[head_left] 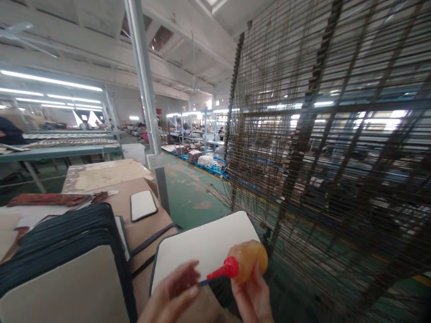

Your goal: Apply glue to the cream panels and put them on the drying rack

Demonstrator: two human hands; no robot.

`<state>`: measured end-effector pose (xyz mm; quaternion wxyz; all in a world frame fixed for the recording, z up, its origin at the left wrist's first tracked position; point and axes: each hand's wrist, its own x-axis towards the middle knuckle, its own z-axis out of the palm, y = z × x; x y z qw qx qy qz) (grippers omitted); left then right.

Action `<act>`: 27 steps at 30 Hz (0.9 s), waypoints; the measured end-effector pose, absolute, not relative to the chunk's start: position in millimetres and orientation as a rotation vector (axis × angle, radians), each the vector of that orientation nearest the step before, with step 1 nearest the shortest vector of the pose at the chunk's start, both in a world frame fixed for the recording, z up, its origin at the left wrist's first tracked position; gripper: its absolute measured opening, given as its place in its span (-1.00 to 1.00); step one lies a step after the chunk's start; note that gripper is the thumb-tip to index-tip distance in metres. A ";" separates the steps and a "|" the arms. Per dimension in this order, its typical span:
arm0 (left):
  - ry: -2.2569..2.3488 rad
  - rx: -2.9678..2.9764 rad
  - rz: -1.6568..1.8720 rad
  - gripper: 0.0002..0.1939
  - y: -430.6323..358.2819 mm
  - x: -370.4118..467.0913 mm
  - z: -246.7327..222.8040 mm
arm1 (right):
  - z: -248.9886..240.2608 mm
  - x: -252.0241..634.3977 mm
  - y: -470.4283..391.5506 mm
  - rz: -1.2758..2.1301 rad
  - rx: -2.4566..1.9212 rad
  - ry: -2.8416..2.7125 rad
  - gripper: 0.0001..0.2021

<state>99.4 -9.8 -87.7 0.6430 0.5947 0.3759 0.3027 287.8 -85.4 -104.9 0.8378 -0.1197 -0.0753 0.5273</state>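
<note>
Squeeze bottle (251, 260) in the head view, its red nozzle (224, 269) pointing left and slightly down: the step in hand is holding it by the near edge of the large pale panel (198, 237). The right hand (251, 296) is closed round the amber body, thumb along the near side, leaving the nozzle clear of the grip. The left hand (171, 294), blurred, is half open with fingers loosely bent near the tip, and seems to hold nothing; whether it touches the panel, I cannot tell
</note>
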 end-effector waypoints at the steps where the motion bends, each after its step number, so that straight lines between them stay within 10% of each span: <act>1: 0.921 1.597 0.789 -0.40 6.2 104.6 -66.0 | -103.0 284.7 -88.3 1.145 -0.248 -0.161 -0.69; 5: 1.015 2.181 0.605 -0.17 67.8 135.1 -8.3 | -96.9 274.4 -96.0 1.260 -0.251 -0.147 -0.64; 10: 0.733 2.208 0.286 -0.47 91.2 156.1 -2.7 | -104.1 277.0 -95.9 1.347 -0.189 -0.213 -0.65; 16: 0.604 2.073 0.401 -0.35 90.0 133.9 -12.3 | -104.2 300.2 -124.2 1.326 -0.238 -0.224 -0.67; 27: 0.431 1.712 0.208 -0.29 59.0 75.4 -18.7 | 11.1 374.2 -118.3 0.666 -0.596 -0.466 -0.46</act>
